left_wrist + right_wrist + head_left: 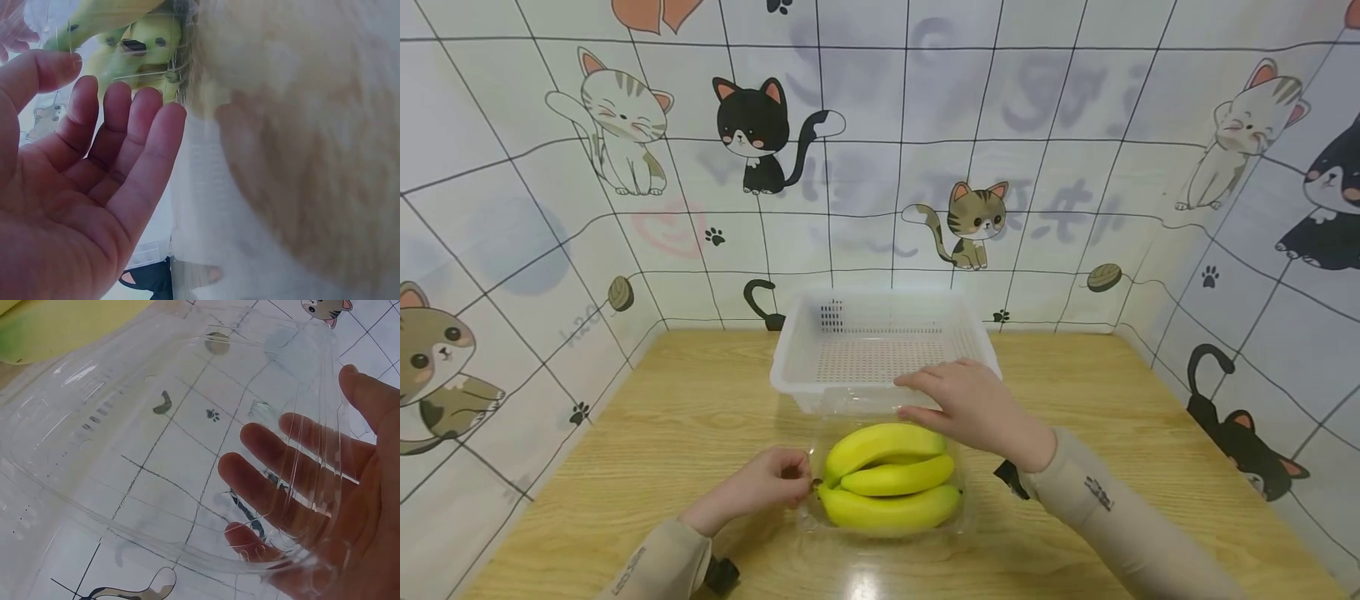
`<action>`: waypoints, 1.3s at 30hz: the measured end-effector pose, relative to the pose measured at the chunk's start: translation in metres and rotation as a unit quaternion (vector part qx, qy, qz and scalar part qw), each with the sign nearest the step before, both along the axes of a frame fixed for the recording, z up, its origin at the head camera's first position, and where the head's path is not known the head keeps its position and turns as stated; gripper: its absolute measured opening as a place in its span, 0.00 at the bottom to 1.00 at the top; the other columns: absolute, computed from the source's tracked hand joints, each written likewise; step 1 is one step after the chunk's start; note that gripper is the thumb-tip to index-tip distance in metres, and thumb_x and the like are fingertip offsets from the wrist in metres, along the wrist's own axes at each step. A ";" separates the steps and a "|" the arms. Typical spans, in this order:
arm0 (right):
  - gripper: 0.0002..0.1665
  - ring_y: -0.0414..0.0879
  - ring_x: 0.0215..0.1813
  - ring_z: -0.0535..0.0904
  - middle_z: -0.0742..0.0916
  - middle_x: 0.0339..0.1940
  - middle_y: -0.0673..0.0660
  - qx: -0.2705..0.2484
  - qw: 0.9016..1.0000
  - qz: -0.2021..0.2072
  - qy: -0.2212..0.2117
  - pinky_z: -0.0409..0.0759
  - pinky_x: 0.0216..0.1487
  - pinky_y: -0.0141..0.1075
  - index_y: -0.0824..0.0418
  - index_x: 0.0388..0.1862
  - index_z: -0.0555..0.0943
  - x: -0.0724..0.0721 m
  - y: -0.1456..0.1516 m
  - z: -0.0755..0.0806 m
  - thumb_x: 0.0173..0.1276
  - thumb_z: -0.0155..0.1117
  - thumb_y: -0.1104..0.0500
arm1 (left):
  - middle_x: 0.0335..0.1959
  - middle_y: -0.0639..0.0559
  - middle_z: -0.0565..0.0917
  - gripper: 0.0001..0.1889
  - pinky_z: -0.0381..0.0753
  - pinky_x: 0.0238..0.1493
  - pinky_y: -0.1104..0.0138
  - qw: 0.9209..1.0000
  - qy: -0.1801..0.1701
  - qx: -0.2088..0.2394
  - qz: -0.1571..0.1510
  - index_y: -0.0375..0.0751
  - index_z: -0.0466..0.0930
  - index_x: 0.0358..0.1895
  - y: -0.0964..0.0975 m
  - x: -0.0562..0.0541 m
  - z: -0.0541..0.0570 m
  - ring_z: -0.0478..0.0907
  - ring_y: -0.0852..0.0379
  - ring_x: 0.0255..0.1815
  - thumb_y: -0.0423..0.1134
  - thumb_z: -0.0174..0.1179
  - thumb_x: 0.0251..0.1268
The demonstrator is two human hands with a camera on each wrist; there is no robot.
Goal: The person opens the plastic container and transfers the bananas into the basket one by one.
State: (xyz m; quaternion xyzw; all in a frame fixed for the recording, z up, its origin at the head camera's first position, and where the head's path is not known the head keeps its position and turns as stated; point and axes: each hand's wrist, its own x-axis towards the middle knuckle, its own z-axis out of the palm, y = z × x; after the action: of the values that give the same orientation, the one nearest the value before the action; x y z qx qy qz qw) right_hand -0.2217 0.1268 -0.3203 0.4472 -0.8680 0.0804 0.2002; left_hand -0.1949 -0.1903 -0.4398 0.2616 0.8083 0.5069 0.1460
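A bunch of yellow bananas (pixel 887 479) lies in a clear plastic clamshell box (pixel 964 527), stems to the left. The transparent lid (pixel 181 487) stands raised at the far side. My right hand (pixel 973 408) is at the lid, its relaxed, spread fingers (pixel 269 478) visible through the clear plastic. Beside the box's left wall, my left hand (pixel 771 479) has loosely bent fingers near the banana stems (pixel 134 47). In the left wrist view a small gap separates thumb and forefinger, with nothing seen gripped; whether the fingertips touch the box wall is unclear.
Behind the box stands a white perforated plastic basket (pixel 786 354), close to the back wall. A wood-grain tabletop (pixel 700 392) lies under everything. Cat-patterned sheeting (pixel 865 208) covers the back and both sides. Dark straps show at both wrists.
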 end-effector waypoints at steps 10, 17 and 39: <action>0.22 0.43 0.39 0.84 0.87 0.45 0.50 -0.027 0.998 -0.007 -0.054 0.80 0.38 0.38 0.56 0.55 0.82 -0.008 0.002 0.006 0.69 0.61 0.44 | 0.20 0.50 0.76 0.04 0.70 0.23 0.74 1.000 -0.006 0.002 -0.003 0.36 0.72 0.26 -0.004 0.003 -0.002 0.72 0.62 0.22 0.27 0.56 0.56; 0.24 0.42 0.40 0.83 0.87 0.48 0.50 -0.031 0.995 -0.012 -0.096 0.80 0.40 0.38 0.55 0.56 0.81 -0.009 0.005 0.009 0.71 0.58 0.42 | 0.21 0.53 0.75 0.05 0.70 0.23 0.74 1.000 -0.003 0.010 -0.016 0.36 0.72 0.26 -0.006 0.004 -0.003 0.71 0.63 0.22 0.27 0.56 0.57; 0.27 0.42 0.45 0.81 0.85 0.49 0.48 -0.063 0.967 -0.041 -0.245 0.79 0.45 0.41 0.56 0.59 0.79 -0.024 0.017 0.016 0.73 0.52 0.40 | 0.19 0.57 0.74 0.07 0.67 0.23 0.75 0.999 0.014 -0.002 -0.029 0.38 0.70 0.24 -0.008 0.004 -0.004 0.69 0.66 0.20 0.28 0.55 0.58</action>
State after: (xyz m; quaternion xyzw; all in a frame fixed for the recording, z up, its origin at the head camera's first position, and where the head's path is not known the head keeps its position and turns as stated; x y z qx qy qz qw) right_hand -0.2461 0.1443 -0.3042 0.3649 -0.9011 0.2338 0.0123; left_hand -0.1905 -0.1979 -0.4434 0.2915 0.8035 0.4969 0.1499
